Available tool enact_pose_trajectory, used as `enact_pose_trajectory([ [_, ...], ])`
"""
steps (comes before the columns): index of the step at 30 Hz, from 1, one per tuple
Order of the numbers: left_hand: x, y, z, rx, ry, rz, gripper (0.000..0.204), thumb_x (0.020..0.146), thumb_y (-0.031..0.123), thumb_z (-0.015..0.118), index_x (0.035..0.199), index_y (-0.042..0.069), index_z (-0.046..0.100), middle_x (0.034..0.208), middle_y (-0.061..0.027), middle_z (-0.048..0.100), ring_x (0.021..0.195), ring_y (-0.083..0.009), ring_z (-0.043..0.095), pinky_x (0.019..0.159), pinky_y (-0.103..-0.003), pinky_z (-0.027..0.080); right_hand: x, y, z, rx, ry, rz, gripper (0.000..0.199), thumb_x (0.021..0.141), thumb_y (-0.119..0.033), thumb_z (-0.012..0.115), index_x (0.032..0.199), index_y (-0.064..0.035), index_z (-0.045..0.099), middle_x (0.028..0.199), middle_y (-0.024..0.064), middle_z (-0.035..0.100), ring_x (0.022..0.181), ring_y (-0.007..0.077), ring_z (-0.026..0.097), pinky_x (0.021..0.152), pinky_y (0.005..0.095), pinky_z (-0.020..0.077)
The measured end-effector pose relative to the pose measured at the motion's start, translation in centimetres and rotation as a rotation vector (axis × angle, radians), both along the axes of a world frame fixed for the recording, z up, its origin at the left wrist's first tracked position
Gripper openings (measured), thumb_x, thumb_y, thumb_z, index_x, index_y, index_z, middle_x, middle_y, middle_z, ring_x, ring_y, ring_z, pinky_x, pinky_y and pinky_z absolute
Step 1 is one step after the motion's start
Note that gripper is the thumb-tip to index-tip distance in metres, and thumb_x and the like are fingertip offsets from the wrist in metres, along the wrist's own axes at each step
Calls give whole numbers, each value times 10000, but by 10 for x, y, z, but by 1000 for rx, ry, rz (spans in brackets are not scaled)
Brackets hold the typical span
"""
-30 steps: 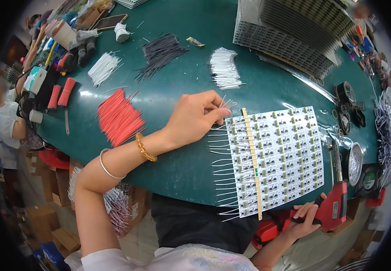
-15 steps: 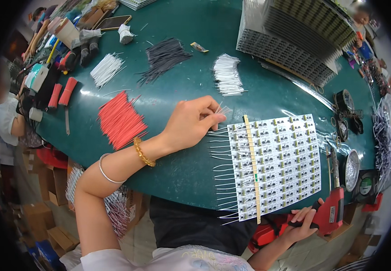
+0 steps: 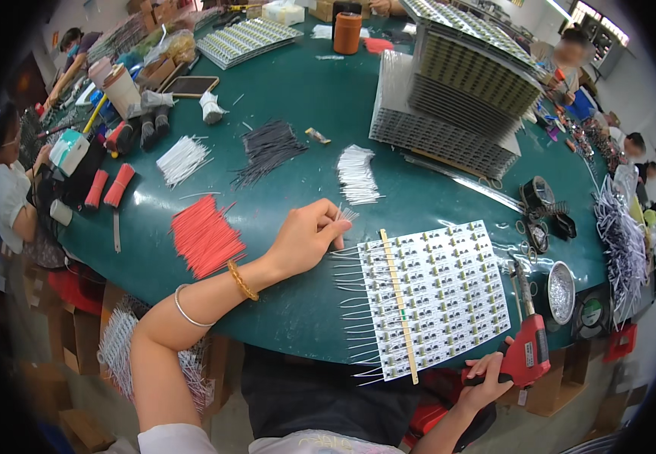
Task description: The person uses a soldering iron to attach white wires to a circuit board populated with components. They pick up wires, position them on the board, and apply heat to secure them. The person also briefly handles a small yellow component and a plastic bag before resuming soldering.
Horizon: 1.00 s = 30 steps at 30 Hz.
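Observation:
My left hand (image 3: 309, 238) rests on the green table (image 3: 290, 318), fingers pinched on a small bunch of white wires (image 3: 345, 215) at the top left corner of a white circuit board panel (image 3: 437, 291). Soldered white wires stick out of the panel's left edge, and a thin wooden strip (image 3: 399, 304) lies across it. My right hand (image 3: 487, 377) grips a red soldering gun (image 3: 528, 344) at the table's near edge, below the panel's right corner.
Piles of red wires (image 3: 205, 236), white wires (image 3: 358, 174) and black wires (image 3: 267, 150) lie beyond my left hand. Stacked circuit panels (image 3: 456, 91) stand at the back right. A metal dish (image 3: 561, 281) and tape rolls sit right. Other people work around the table.
My left hand stays at the panel's top left corner with the wires. The view has shifted slightly, and my right hand with the red gun sits a little nearer the panel.

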<state>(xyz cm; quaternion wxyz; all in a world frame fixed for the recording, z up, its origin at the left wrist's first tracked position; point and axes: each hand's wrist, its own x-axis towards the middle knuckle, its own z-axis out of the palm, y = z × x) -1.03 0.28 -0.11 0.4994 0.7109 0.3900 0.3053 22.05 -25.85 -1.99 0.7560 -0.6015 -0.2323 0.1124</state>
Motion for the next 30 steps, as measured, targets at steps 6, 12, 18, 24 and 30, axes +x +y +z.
enact_pose_trajectory([
  [6, 1, 3, -3, 28, -25, 21, 125, 912, 117, 567, 866, 3, 543, 612, -16, 594, 488, -32, 449, 436, -206, 340, 1, -1, 0, 9, -19, 24, 416, 892, -55, 493, 1252, 106, 361, 529, 9, 404, 402, 78, 383, 470, 261, 484],
  [12, 5, 5, -10, 125, -19, 31, 96, 910, 90, 551, 855, 11, 546, 602, -15, 579, 435, -37, 421, 404, -199, 322, 2, -1, 0, -25, -17, -10, 398, 882, -84, 525, 1216, 99, 410, 535, 3, 408, 402, 76, 398, 473, 248, 480],
  [18, 3, 6, -8, 38, -22, 14, 137, 898, 82, 569, 790, 1, 550, 562, -20, 563, 419, -38, 421, 397, -215, 307, 4, -2, 3, -26, -12, 8, 363, 884, -57, 509, 1201, 99, 426, 534, 18, 419, 403, 90, 435, 480, 272, 500],
  [24, 7, 8, -5, -9, -58, -17, 157, 907, 99, 567, 793, -8, 549, 580, -26, 560, 417, -35, 412, 395, -206, 295, 9, -7, 2, -9, -40, 56, 371, 880, -64, 524, 1195, 104, 425, 534, 11, 417, 403, 88, 433, 491, 273, 502],
  [30, 6, 7, -3, 23, -40, -21, 138, 924, 96, 545, 835, -7, 554, 588, -18, 553, 404, -24, 401, 379, -182, 277, 5, -6, 6, -28, -13, 76, 370, 876, -70, 534, 1191, 94, 434, 538, 8, 423, 401, 90, 435, 488, 274, 502],
])
